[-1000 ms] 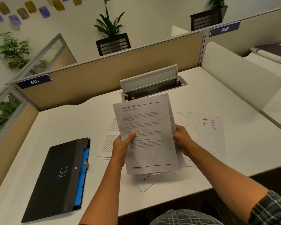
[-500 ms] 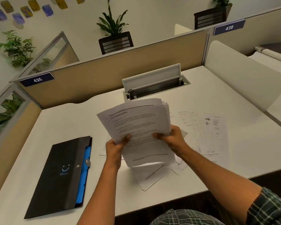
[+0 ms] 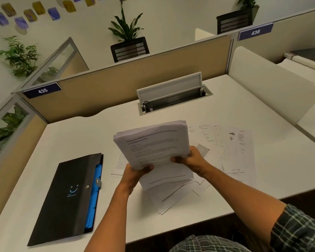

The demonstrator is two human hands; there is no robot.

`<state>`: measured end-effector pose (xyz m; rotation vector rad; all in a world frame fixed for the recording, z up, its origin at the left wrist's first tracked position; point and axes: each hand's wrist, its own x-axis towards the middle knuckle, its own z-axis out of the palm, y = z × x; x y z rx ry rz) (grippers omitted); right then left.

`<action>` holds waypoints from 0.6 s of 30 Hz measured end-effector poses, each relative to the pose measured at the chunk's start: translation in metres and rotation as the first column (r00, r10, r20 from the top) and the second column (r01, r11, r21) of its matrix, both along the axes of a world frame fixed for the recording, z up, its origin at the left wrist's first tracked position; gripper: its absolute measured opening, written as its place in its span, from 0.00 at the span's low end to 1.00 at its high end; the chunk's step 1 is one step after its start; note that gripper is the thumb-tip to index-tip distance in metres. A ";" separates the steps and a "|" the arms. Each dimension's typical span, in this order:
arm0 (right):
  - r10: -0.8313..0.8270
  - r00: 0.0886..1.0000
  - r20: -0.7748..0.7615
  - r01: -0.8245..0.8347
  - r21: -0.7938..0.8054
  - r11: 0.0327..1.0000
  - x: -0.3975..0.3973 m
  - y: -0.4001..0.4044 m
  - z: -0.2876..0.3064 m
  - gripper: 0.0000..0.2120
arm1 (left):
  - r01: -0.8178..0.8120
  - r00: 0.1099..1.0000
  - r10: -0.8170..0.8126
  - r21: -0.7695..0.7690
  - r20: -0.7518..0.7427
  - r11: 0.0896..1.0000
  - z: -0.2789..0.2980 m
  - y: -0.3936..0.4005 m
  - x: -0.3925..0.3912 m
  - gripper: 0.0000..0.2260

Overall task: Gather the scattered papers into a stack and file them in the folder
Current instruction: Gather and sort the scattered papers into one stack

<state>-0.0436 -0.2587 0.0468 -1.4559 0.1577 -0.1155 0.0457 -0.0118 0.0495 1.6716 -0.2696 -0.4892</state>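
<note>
Two labels [image 3: 42, 90], "435", "436", papers [image 3: 153, 146] held

Both forearms are bare from wrist to elbow. The right arm wears a short sleeve of dark green plaid fabric with pale crossing lines [image 3: 298, 231]. The same plaid cloth covers the torso at the bottom edge [image 3: 207, 244].
</note>
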 end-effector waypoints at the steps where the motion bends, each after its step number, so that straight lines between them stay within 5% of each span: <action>1: 0.001 1.000 0.002 -0.001 -0.006 1.000 0.001 -0.001 0.004 0.14 | 0.004 1.000 -0.004 0.007 0.006 1.000 0.003 -0.001 0.001 0.21; 3: 0.007 1.000 -0.024 -0.007 -0.016 1.000 0.003 -0.006 0.012 0.16 | -0.023 1.000 0.023 0.043 0.000 0.999 0.008 -0.003 0.003 0.18; 5: 0.000 0.997 -0.082 -0.005 -0.066 0.998 0.008 -0.017 0.016 0.28 | -0.063 0.998 0.064 0.056 -0.022 0.996 0.005 -0.003 0.005 0.20; 7: -0.071 0.987 -0.142 0.035 -0.245 0.969 0.012 -0.033 0.014 0.31 | -0.105 0.992 0.108 0.046 -0.066 0.993 -0.002 0.000 0.005 0.24; 10: -0.362 0.906 -0.218 0.113 -0.699 0.706 0.012 -0.068 -0.009 0.21 | -0.175 0.972 0.181 0.051 -0.149 0.983 -0.013 0.007 0.003 0.25; 13: -0.558 0.758 -0.338 -0.089 -0.901 0.424 0.000 -0.096 -0.030 0.33 | -0.197 0.953 0.201 0.040 -0.228 0.980 -0.026 0.016 0.000 0.21; 18: -0.548 0.733 -0.402 -0.253 -0.910 0.329 -0.007 -0.119 -0.039 0.42 | -0.187 0.936 0.181 0.006 -0.303 0.982 -0.034 0.026 -0.006 0.20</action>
